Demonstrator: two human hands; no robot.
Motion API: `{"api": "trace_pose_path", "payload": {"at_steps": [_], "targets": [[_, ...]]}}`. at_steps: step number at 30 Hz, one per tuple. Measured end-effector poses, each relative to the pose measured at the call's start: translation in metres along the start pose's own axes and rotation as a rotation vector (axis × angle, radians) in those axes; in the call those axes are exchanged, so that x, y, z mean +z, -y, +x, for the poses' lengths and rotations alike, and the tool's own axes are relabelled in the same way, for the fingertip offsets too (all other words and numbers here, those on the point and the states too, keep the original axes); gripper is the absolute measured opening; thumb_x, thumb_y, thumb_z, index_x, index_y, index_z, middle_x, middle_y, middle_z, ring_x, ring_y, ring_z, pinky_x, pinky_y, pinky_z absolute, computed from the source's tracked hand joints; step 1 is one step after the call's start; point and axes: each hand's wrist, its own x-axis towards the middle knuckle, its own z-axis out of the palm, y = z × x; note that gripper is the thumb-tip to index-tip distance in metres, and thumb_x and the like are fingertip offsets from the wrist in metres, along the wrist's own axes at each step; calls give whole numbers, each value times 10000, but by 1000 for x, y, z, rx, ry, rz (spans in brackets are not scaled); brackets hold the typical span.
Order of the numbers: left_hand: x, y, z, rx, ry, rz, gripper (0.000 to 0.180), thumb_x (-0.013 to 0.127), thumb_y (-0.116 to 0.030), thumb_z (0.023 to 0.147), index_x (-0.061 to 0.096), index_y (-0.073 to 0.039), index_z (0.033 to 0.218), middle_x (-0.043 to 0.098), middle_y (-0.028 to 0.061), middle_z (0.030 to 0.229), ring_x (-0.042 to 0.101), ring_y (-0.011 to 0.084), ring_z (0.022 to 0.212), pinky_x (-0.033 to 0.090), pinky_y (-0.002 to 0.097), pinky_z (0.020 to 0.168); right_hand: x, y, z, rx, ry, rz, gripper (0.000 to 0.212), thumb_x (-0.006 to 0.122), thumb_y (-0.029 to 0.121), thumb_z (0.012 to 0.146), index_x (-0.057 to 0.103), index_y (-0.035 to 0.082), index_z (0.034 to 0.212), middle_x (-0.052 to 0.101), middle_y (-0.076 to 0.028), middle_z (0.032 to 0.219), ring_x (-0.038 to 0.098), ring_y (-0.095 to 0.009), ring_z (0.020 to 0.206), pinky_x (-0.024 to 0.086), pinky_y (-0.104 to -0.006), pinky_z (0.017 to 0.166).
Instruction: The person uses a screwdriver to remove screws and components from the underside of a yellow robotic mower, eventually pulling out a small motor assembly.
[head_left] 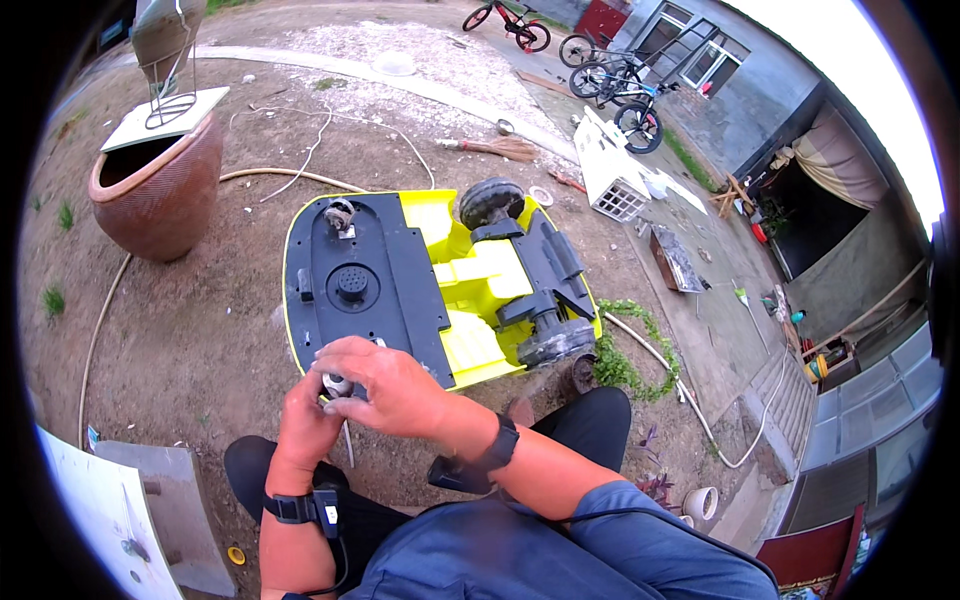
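An overturned yellow and black ride-on toy car (470,340) lies in front of me with its underside up. At its near left corner, my left hand (308,425) and my right hand (375,385) close around a small pale caster wheel (338,386), their fingers covering most of it. Below them a thin pale rod (348,445) sticks out; what it belongs to is hidden. On the black base, a matching caster (340,213) stands at the far left corner, with a round black knob (351,282) nearer the middle. Two large dirty wheels (491,203) sit at the right end.
A brown clay pot (165,195) with a white board on top stands far left. A hose (100,325) runs over the dirt. Green vines (635,355) grow beside the car's right end. A broom head (505,149), white crate (618,195) and bicycles (610,80) are farther off.
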Motion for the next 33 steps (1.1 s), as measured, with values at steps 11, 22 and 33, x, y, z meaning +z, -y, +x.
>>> {"api": "trace_pose_path", "payload": {"at_steps": [11,22,33], "targets": [[2,-6,0,7,34,-29,355,799,-44,814,683,-4,1147,740,157,1015,731,282,937,561,382,815,0,-8,-4,39,37,-7,336,808,86,794,741,67,1123,720,-110,1094,703,-356,1023,587,-420,864],[5,-5,2,-35,-23,123,264,813,-62,815,634,-24,1006,715,145,933,722,272,910,552,376,807,-9,4,-2,209,76,-209,445,854,152,768,723,80,1186,699,-104,1162,704,-348,988,583,-424,841],[0,-2,-1,19,33,-10,348,804,-28,815,674,-19,1137,728,130,984,701,239,900,549,367,804,-8,-11,-2,-35,74,26,408,797,78,796,711,53,1194,699,-137,1141,699,-360,1005,580,-436,852]]}}
